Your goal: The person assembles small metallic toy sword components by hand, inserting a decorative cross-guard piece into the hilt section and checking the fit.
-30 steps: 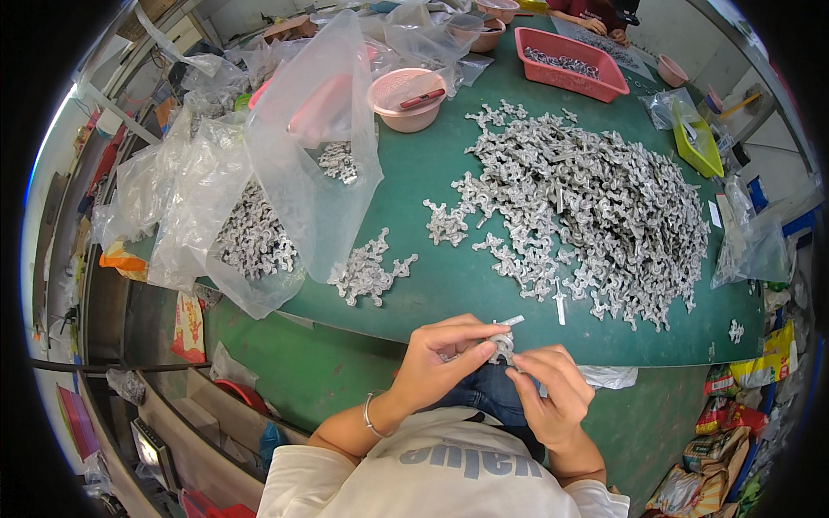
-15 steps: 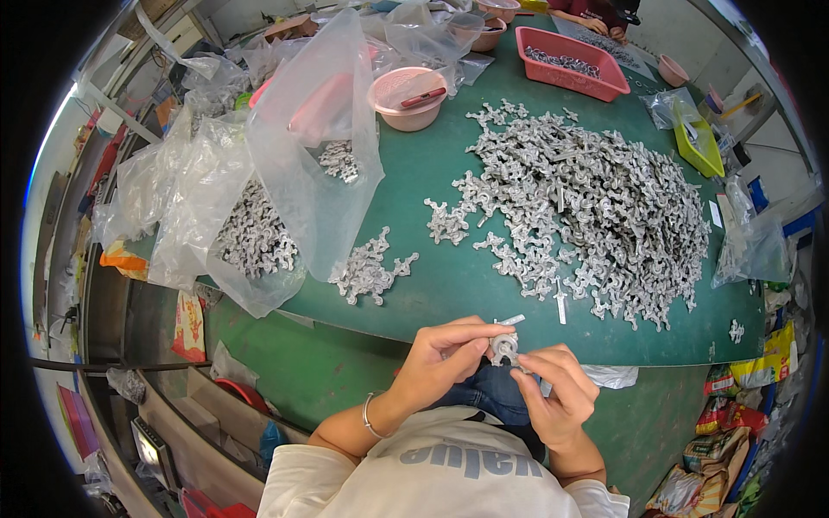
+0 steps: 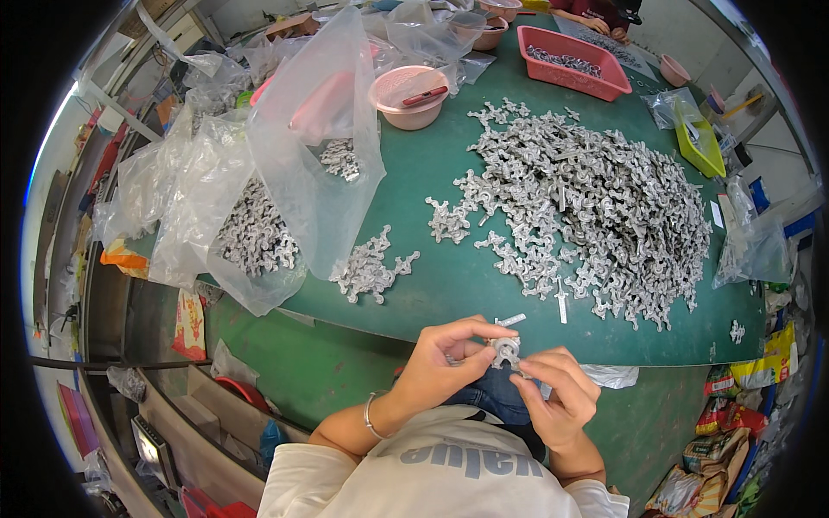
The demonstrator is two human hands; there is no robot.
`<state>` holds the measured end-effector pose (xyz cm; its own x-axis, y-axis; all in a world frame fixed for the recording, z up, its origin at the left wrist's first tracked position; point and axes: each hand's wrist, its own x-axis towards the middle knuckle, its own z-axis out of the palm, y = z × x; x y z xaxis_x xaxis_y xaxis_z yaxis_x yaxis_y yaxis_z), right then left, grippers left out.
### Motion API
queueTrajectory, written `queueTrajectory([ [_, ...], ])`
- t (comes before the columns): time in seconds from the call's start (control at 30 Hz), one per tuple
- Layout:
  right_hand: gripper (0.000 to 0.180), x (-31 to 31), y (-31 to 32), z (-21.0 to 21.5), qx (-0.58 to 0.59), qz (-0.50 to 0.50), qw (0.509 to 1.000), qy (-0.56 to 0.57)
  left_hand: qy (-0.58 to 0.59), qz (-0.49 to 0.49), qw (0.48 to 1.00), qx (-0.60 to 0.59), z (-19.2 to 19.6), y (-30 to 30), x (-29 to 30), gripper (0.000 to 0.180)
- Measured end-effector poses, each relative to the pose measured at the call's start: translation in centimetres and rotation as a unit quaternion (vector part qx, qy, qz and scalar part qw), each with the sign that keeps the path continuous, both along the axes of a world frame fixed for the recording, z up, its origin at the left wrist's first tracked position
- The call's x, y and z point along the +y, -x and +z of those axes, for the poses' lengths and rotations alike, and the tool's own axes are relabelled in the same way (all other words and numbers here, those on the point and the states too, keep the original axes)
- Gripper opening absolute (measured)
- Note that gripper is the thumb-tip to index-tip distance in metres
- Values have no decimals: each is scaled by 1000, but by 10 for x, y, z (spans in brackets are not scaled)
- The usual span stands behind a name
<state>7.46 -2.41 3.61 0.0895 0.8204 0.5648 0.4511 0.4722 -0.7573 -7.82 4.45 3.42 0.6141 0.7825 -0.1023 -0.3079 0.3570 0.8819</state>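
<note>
The metal part (image 3: 506, 349) turned, pinched by left grip (image 3: 436, 363) and right grip (image 3: 560, 393); a pink tray (image 3: 572, 80) holds hardware (image 3: 566, 60).

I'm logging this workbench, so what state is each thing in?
Left hand: pinching a part
Right hand: fingertips closed at that part's lower end
Grey metal part: held above the lap
Large heap of parts: loose, piled up
Pink tray: partly filled
Pink bowl: upright
Plastic bag: crumpled
</note>
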Motion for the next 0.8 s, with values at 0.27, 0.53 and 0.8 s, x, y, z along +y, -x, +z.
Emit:
queueTrajectory([
  [0.27, 28, -4, 0, 1, -1, 3, 1000, -1, -56, 23, 998, -31, -9, -6, -2, 21],
  [0.53, 22, -4, 0, -7, 60, -28, 998, 22, -33, 27, 999, 0, -6, -3, -3, 20],
  [0.8, 20, -6, -1, -10, 162, -27, 984, 75, 12, 14, 1000, 18, -3, 0, -4, 21],
])
